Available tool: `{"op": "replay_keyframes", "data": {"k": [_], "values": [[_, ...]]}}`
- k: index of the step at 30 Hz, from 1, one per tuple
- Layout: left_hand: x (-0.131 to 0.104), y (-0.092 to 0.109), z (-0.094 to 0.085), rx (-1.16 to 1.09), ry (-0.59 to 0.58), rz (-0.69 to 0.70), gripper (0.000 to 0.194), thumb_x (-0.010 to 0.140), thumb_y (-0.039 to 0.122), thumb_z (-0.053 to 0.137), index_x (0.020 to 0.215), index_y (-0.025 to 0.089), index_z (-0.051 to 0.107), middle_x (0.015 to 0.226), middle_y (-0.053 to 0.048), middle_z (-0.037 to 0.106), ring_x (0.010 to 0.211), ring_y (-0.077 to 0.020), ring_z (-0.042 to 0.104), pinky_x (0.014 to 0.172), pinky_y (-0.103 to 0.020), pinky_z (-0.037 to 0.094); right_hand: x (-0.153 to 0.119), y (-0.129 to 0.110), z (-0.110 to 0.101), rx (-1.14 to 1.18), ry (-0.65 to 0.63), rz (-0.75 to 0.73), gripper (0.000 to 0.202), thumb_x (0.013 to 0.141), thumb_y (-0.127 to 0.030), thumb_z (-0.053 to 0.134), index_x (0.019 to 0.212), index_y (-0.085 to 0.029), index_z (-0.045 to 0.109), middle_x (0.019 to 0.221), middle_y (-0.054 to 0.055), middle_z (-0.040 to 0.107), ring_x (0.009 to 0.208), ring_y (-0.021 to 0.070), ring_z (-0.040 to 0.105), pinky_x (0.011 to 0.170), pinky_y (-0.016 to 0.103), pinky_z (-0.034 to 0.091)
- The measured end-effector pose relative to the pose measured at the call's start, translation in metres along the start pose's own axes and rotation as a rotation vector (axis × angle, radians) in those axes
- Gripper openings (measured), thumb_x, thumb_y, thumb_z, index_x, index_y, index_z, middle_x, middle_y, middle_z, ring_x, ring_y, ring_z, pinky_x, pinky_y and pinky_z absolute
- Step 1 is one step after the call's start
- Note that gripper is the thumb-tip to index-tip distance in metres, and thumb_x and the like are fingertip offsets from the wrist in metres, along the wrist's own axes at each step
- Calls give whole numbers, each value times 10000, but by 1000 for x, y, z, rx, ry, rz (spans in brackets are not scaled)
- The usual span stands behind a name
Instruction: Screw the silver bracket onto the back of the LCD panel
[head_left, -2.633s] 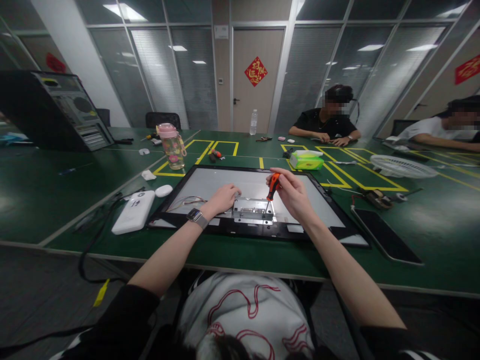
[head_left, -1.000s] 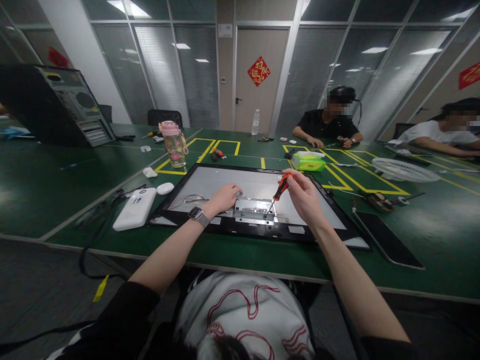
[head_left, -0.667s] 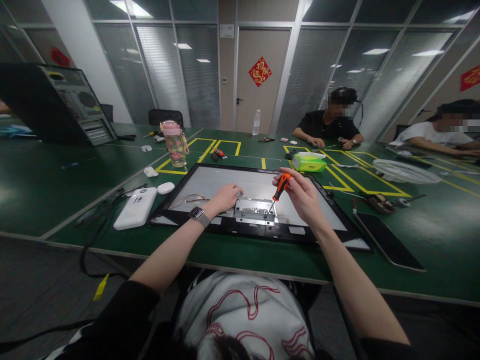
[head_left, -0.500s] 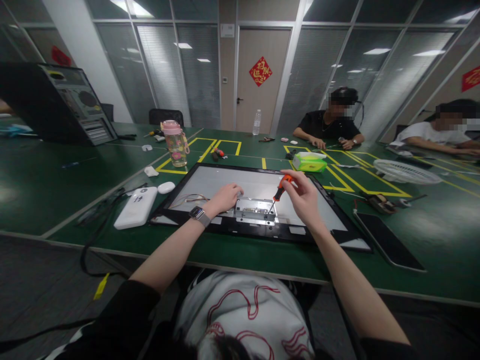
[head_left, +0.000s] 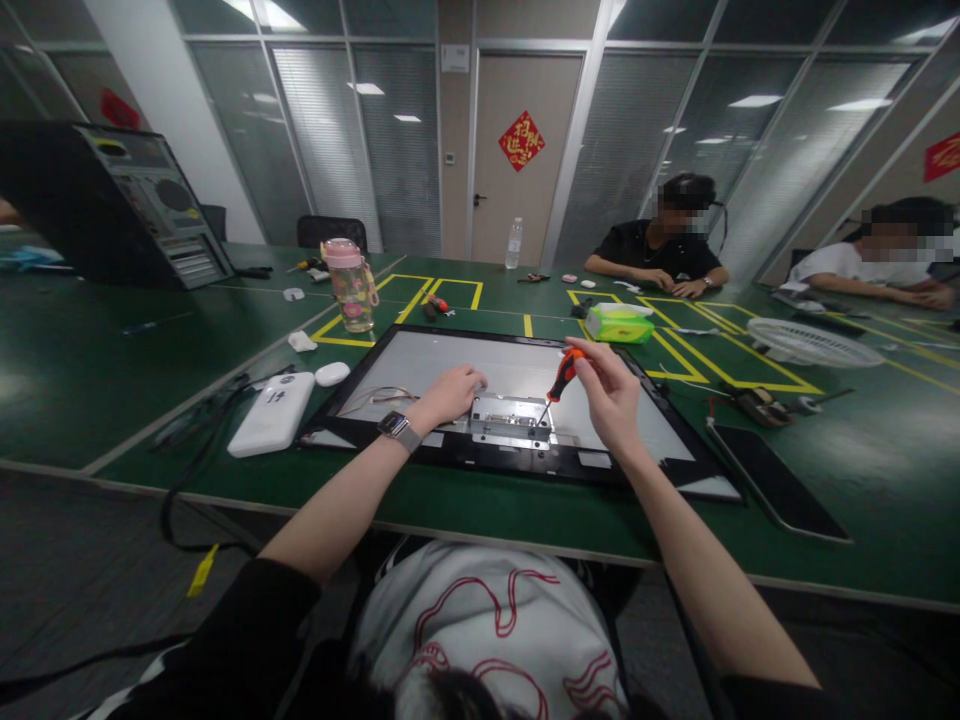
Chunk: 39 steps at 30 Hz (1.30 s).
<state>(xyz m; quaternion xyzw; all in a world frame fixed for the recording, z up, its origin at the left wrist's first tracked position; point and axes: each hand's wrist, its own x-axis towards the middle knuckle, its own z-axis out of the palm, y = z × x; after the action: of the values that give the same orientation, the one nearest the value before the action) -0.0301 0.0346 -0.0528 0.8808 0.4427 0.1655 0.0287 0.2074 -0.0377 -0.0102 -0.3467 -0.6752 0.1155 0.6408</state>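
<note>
A flat display panel (head_left: 517,365) with a black frame lies on the table in front of me, its pale grey back facing up. Near its front edge is a silver metal bracket (head_left: 510,440). My right hand (head_left: 609,395) holds an orange and black screwdriver (head_left: 564,377) by the handle end, between thumb and fingers. The screwdriver leans, with its tip down at the bracket's right part. My left hand (head_left: 452,393) rests on the panel by the bracket's upper left corner, its fingers bent and loosely apart. Thin wires (head_left: 382,397) lie left of that hand.
Left of the panel lie a white power bank (head_left: 271,415) and a small white case (head_left: 332,374); a pink-lidded bottle (head_left: 351,285) stands behind. To the right are a phone (head_left: 776,480), a green pack (head_left: 619,323) and a white fan grille (head_left: 814,343). Two people sit across the table.
My right fingers have shifted slightly around the screwdriver handle, while its tip stays at the bracket. The left hand is unmoved. The hands of the person opposite have come closer together.
</note>
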Motion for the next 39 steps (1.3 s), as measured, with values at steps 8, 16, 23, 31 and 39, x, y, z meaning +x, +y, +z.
{"op": "replay_keyframes", "data": {"k": [8,16,23,31,39], "values": [[0,-3,2,5,9,10,332,866,86,403,1093,165,633,1087,-101,605,1002,-218,575,924,-358,465,2,-1,0,-18,58,-17,169,811,-295,663,969,-260,708,887,33,600,865,188,586,768,342,499],[1,-4,4,6,10,4,343,859,78,408,1101,173,632,1103,-91,603,1033,-221,572,950,-360,453,4,5,1,341,-11,196,134,761,-347,711,870,-272,688,826,0,605,725,145,583,693,306,504],[0,-2,2,17,10,2,342,866,80,401,1102,170,632,1083,-93,602,986,-214,581,907,-343,470,5,-2,2,594,-160,379,275,833,-454,631,1045,-282,669,973,44,708,914,207,656,892,414,507],[1,-3,3,23,5,10,338,867,83,400,1098,167,632,1084,-94,606,1000,-215,574,918,-352,462,5,5,0,567,-119,312,181,752,-414,728,886,-299,687,903,6,670,814,175,633,808,372,526],[1,-4,5,20,17,7,335,884,98,389,1101,168,634,1087,-92,605,992,-209,579,918,-345,464,5,-3,3,564,-114,354,282,834,-456,627,1038,-265,667,981,48,696,874,200,658,861,405,516]]}}
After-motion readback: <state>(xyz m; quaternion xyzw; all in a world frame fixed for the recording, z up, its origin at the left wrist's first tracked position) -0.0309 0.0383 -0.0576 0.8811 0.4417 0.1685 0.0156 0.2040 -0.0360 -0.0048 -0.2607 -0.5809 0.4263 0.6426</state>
